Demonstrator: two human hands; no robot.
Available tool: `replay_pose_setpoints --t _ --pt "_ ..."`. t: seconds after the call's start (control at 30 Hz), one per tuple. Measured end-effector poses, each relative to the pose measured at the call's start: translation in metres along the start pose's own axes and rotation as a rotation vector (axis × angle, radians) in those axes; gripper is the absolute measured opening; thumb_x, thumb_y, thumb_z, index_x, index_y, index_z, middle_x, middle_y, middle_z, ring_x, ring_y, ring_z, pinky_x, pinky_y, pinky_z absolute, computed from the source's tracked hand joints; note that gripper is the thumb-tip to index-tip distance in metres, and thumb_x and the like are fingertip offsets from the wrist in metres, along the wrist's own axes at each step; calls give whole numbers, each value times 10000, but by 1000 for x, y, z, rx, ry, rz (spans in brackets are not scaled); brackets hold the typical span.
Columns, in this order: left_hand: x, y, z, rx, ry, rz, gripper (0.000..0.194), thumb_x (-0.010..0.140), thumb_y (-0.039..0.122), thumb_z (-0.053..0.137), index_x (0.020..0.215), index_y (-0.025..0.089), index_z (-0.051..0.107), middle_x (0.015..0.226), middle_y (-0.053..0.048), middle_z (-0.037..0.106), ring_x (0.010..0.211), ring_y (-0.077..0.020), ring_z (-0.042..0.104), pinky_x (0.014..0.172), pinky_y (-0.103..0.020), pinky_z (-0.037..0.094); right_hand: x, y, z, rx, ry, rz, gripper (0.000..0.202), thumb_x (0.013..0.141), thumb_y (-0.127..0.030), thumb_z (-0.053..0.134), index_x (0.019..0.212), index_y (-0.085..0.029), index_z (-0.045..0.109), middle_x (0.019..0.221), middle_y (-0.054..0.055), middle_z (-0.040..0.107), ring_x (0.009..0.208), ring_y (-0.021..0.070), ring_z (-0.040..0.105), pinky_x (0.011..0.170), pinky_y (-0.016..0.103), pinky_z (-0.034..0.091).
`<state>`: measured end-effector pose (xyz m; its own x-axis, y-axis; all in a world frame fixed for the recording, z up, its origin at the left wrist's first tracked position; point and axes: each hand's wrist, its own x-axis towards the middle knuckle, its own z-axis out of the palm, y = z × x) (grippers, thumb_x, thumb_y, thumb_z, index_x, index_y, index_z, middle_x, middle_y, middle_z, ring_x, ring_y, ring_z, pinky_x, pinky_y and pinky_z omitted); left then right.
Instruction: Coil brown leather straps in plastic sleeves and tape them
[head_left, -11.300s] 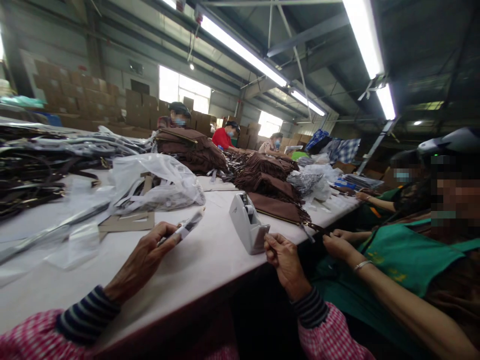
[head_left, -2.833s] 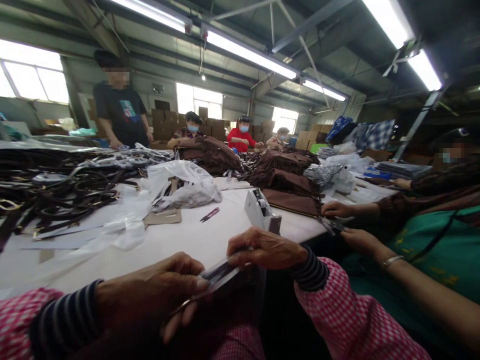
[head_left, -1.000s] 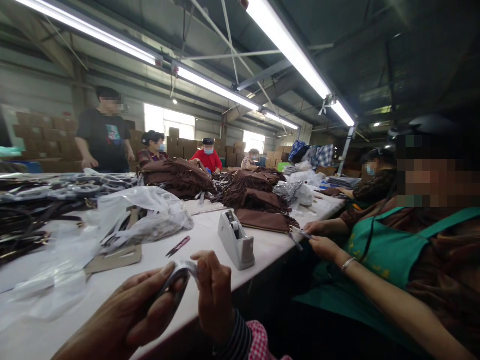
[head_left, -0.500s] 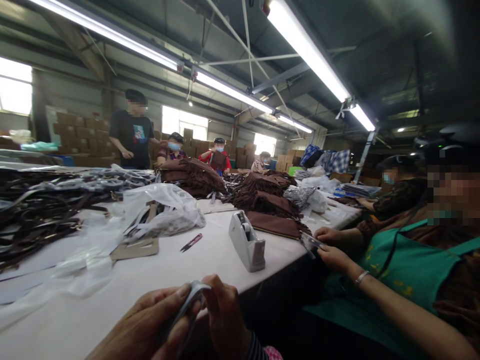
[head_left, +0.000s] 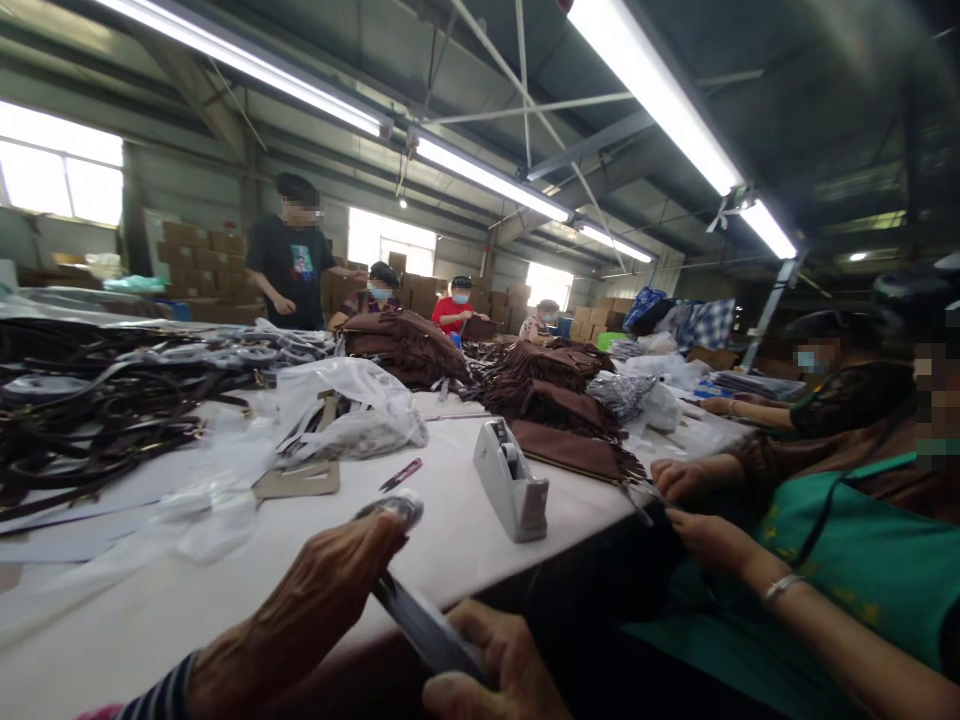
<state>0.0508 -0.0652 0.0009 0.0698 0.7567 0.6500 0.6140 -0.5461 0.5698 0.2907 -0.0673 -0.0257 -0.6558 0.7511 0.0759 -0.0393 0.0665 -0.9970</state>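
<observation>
Glossy wrapped strap [head_left: 420, 615], both hands gripping.

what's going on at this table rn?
A person at a long white table holds a plastic-wrapped strap in both hands: the left hand grips its upper, looped end, the right hand its lower end. A tape dispenser and small red snips sit just beyond. Loose dark straps are heaped at left, brown fringed bags further along. A co-worker's hands in a green apron work at the right.
</observation>
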Motion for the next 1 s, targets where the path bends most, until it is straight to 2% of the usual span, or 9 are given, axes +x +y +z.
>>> replay_pose_setpoints --t 0.1,0.2,0.33,0.47,0.6,0.67,0.83,0.93,1.0 --pt "-22 7 -7 49 -241 59 294 937 544 638 981 262 710 914 -44 782 793 -203 719 777 -242 563 8 -22 -30 -8 38 30 536 707 -466 891 1103 -187 661 714 -30 641 561 100 500 510 216 338" --pt "-33 30 -13 -15 -383 -131 341 999 536 525 919 262 711 825 -17 745 702 -173 655 705 -223 525 25 -36 -52 -199 106 -83 348 739 -414 876 932 -174 713 690 -32 597 631 121 504 575 238 367" --pt "-31 55 -6 -430 -345 -554 496 933 673 560 821 212 706 791 -54 712 644 -175 621 599 -232 496 47 -29 -48 -239 86 -167 316 879 -449 760 763 -157 728 665 -9 583 670 146 509 641 275 398" --pt "-13 56 16 -936 -192 -747 532 885 668 648 696 170 641 468 12 526 396 -100 416 428 -212 309 55 1 -6 32 76 -133 405 931 -567 676 863 -169 703 737 0 600 670 144 511 628 267 436" --pt "20 65 15 -1150 -31 -733 446 868 544 738 718 132 656 510 18 541 432 -90 451 466 -205 383 53 36 33 85 428 -237 521 918 -732 578 891 -221 677 629 -16 513 540 145 441 491 275 396" --pt "37 76 5 -1187 7 -687 367 861 474 764 819 115 701 640 -8 624 504 -99 520 506 -204 440 49 47 44 30 506 -223 550 877 -767 604 949 -230 702 626 7 544 549 171 479 492 300 425" --pt "50 79 1 -872 8 -491 269 928 411 697 1006 157 740 976 -85 756 844 -215 730 777 -280 568 36 51 51 139 316 -54 716 885 -836 492 1108 -182 678 585 29 618 442 154 482 426 280 376" --pt "29 49 16 -487 2 -309 271 878 455 741 989 208 752 1040 -110 775 1010 -308 733 891 -345 563 25 42 36 191 136 -9 725 872 -835 516 1032 -147 677 539 33 625 396 133 485 399 237 315" --pt "11 24 24 -397 24 -178 422 699 463 880 1043 248 765 1156 -130 764 1147 -369 679 955 -364 556 14 31 18 160 116 -25 672 840 -792 615 917 -129 695 498 12 583 383 107 455 390 214 263"
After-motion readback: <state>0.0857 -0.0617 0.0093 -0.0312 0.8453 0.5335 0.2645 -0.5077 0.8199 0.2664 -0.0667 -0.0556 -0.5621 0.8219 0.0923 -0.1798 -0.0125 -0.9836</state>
